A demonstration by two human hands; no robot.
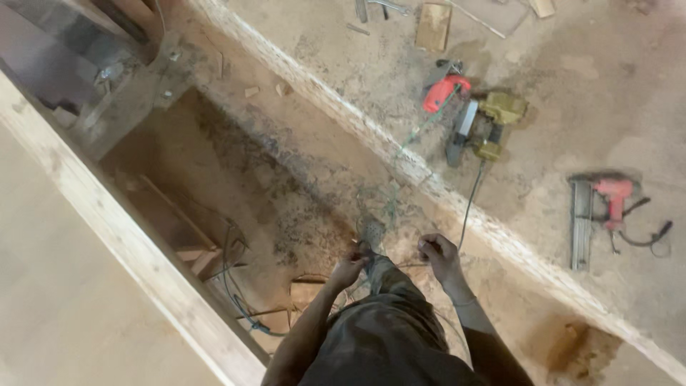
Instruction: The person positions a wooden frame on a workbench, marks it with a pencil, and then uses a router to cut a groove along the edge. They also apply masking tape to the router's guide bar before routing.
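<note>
Both hands work a thin green cord (391, 187) just past the raised knee (389, 286). The left hand (349, 268) is curled, fingertips pinched together on what looks like the cord's tangled lower end; the right hand (438, 254) is closed in a loose fist, apparently gripping another strand, though the line there is too fine to be sure. The two hands sit level with each other, the tangle between them and slightly nearer the left.

From the hands the cord runs up and away, over the pale beam (400, 161) ahead, toward the red tool (443, 91) well beyond the right hand. So its long axis points forward and a little rightward; the right hand is closer to that run.

A circular saw (486, 127) lies beside the red tool, its dark cable dropping back toward the right hand. A nailer (604, 204) lies farther right.

The knee hides the cord's lowest loops, and both forearms are cut off at the frame's bottom.
</note>
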